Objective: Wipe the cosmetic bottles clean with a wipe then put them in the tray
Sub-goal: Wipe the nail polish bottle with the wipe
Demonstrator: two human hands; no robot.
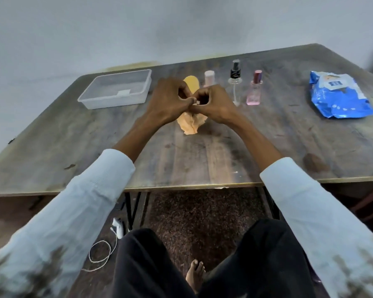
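My left hand (170, 97) and my right hand (213, 100) meet over the middle of the table. The fingers of both are curled and pinch the top of a peach-orange wipe (192, 123), which hangs down onto the tabletop. A yellow rounded bottle (191, 82) shows just behind the hands; whether a hand touches it is hidden. To the right stand a pale pink bottle (209, 77), a clear spray bottle with a black top (234, 82) and a pink perfume bottle with a dark red cap (254, 93). The clear plastic tray (91, 100) sits at the left with no bottle in it.
A blue pack of wipes (340, 97) lies at the far right of the wooden table (202, 160). The table's near edge runs just above my knees. A white cable lies on the floor below at the left.
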